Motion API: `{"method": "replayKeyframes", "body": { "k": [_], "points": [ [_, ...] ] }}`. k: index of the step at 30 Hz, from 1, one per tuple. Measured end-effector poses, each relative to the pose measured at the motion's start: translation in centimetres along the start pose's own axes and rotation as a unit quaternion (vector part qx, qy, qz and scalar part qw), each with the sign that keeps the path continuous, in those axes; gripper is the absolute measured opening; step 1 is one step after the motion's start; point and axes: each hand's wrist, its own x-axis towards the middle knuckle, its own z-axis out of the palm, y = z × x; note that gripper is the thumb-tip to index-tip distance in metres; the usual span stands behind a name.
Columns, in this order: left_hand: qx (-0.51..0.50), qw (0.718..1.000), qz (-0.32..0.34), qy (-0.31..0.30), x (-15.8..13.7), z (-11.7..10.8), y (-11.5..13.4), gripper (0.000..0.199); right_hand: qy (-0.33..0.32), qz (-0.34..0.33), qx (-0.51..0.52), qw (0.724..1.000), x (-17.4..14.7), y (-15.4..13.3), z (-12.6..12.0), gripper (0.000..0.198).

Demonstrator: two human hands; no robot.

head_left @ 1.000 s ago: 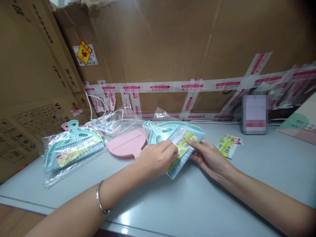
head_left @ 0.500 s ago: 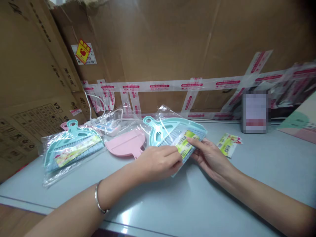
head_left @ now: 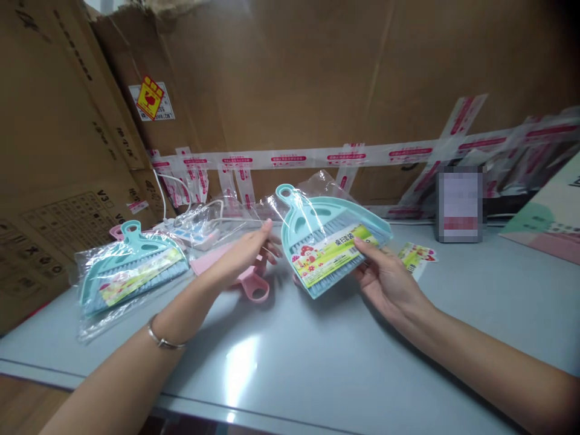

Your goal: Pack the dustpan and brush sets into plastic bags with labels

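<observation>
Head view: over the table's (head_left: 290, 368) far half, our right hand (head_left: 392, 281), fingers clamped, holds the teal pan (head_left: 313, 211) by its right end, likely so its label (head_left: 333, 254) faces us; handle (head_left: 296, 203) toward the far edge, leftward, long axis slanting near-left to far-right. Our left hand (head_left: 242, 252), fingers apart, hangs over the pink pan (head_left: 207, 261).

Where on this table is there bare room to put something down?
The front of the table, between the left forearm and right forearm, looks bare. So does the patch right of the card, between device and right forearm. The back left is crowded: bagged set, crumpled plastic, pink dustpan.
</observation>
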Motion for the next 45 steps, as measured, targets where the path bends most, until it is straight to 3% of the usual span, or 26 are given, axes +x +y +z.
{"method": "replayKeyframes", "body": {
  "k": [2, 6, 11, 16, 20, 26, 31, 35, 38, 40, 42, 45],
  "points": [
    [-0.079, 0.996, -0.017, -0.036, -0.2, 1.3, -0.9, 0.046, -0.002, 0.004, 0.003, 1.000, 0.0, 0.1, 0.0, 0.021],
    [-0.152, 0.987, 0.004, -0.048, -0.4, 2.9, -2.2, 0.038, 0.007, 0.019, 0.013, 1.000, 0.1, 0.3, 0.0, 0.018],
    [-0.155, 0.985, -0.004, -0.070, -0.7, 2.8, -2.0, 0.032, 0.001, 0.010, 0.015, 1.000, 0.1, 0.3, -0.1, 0.017],
    [-0.077, 0.982, -0.057, -0.165, -1.8, 2.5, -1.0, 0.030, 0.040, -0.009, 0.031, 0.999, 0.3, 0.3, 0.0, 0.011],
    [-0.104, 0.971, -0.057, -0.209, -2.4, 3.0, -1.0, 0.030, 0.054, -0.008, 0.036, 0.998, 0.4, 0.2, 0.1, 0.013],
    [-0.206, 0.962, -0.054, -0.169, -2.0, 3.6, -1.3, 0.027, 0.005, 0.013, -0.010, 1.000, 0.7, -0.1, -0.2, 0.005],
    [-0.246, 0.957, -0.102, -0.113, -1.3, 3.0, -0.9, 0.015, -0.071, 0.060, -0.049, 0.995, 1.2, -0.6, -0.4, 0.018],
    [-0.265, 0.956, -0.096, -0.087, -1.0, 2.5, -0.6, 0.019, -0.117, 0.077, -0.192, 0.971, 1.7, -2.0, -0.6, 0.017],
    [-0.287, 0.952, -0.090, -0.056, -1.0, 2.0, -0.2, 0.017, -0.066, -0.045, -0.355, 0.931, 2.3, -3.6, -1.2, 0.038],
    [-0.297, 0.949, -0.094, -0.040, -0.9, 1.7, 0.2, 0.016, -0.020, -0.153, -0.370, 0.916, 2.9, -4.5, -1.6, 0.043],
    [-0.300, 0.949, -0.091, -0.036, -0.9, 1.3, 0.3, 0.017, -0.004, -0.186, -0.312, 0.932, 3.2, -4.8, -1.7, 0.037],
    [-0.289, 0.954, -0.071, -0.048, -0.6, 0.8, -0.1, 0.018, -0.072, -0.093, -0.226, 0.967, 3.1, -4.2, -1.5, 0.043]
  ]
}}
